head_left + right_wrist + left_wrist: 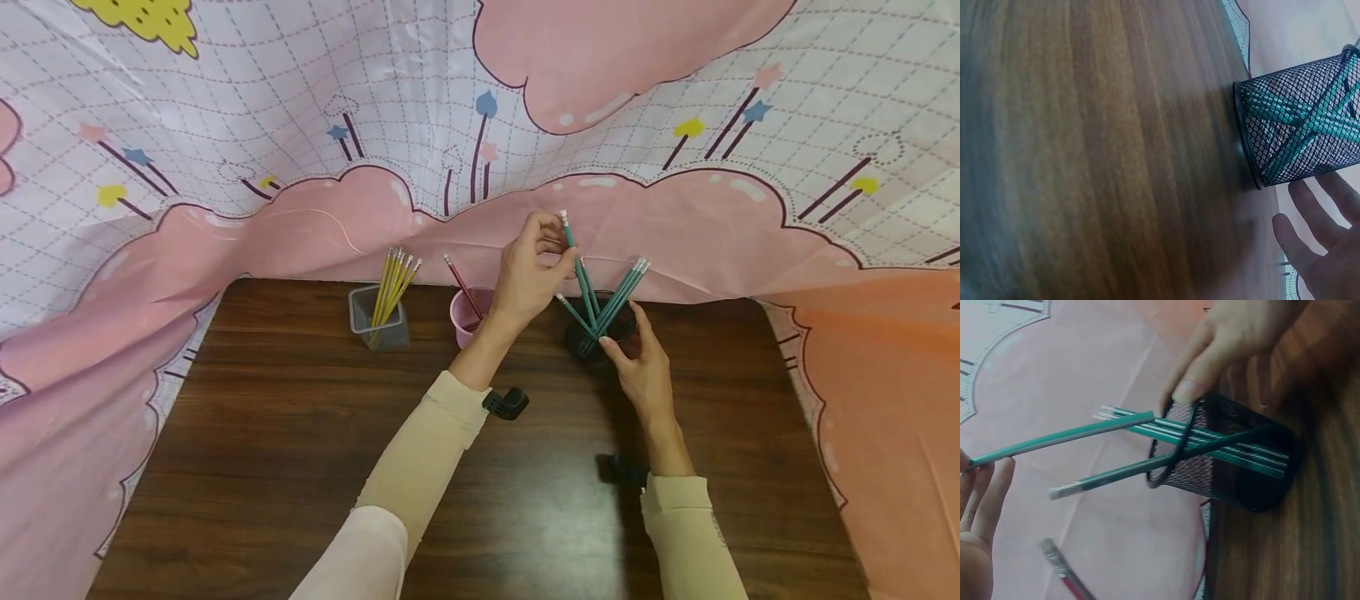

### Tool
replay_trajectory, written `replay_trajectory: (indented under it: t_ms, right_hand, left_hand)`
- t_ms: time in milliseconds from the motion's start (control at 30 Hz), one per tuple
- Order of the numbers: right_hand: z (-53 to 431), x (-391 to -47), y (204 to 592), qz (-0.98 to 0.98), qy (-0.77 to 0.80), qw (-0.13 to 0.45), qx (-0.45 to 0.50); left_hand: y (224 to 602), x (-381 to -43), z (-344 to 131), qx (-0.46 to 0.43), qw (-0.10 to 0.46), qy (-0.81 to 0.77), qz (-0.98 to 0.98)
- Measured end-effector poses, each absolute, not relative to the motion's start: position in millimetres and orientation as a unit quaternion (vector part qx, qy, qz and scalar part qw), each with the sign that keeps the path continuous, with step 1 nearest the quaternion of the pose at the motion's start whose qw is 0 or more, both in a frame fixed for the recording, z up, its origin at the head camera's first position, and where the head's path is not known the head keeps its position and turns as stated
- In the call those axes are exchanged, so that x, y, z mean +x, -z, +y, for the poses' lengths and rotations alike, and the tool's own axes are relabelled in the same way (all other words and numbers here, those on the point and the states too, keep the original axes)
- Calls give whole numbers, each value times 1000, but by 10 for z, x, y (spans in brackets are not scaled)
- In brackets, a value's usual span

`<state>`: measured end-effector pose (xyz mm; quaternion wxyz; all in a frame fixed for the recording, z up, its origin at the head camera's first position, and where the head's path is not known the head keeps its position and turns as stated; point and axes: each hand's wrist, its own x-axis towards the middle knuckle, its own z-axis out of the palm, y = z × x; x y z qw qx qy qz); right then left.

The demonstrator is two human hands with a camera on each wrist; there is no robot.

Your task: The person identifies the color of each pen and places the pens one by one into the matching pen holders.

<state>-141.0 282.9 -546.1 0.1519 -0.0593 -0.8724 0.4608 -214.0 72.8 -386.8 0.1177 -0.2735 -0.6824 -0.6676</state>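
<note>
My left hand (528, 271) pinches a green pencil (568, 234) near its white eraser end, which points up. In the left wrist view, this pencil's lower end shows outside the mouth of a black mesh pencil cup (1189, 477). Several more green pencils (622, 292) stand in the cup, most bunched to the right and one leaning left. My right hand (647, 367) grips the cup by its near right side, thumb at the rim. From the right wrist view, fingers (1313, 215) lie against the mesh wall.
Left of the mesh cup is a pink cup (458, 323) with red pencils, partly behind my left hand. Farther left, a grey square holder (393, 338) carries several yellow pencils (387, 287). A patterned cloth (300, 233) hangs behind the brown wooden table (300, 433).
</note>
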Motion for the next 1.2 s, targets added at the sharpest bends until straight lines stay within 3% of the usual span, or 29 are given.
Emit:
replay_trajectory:
  t_ms: [367,600,833,1200]
  right_hand:
    - [2716,-1382,5468,-864,-478,147,-55]
    - [2650,-1381,5492,-863,-479,152,-49]
    - [2645,-1401,5490,-863,-479,158,-42]
    - [2784,-1385,5468,-873,-457,154,-63]
  left_hand:
    - [4285,-2321,799,-285,136,607,-729]
    - [4099,-2175,707,-317,108,622,-708]
    - [3883,-2075,539,-328,148,626,-692]
    - [3849,-2037,330,-325,170,628,-686]
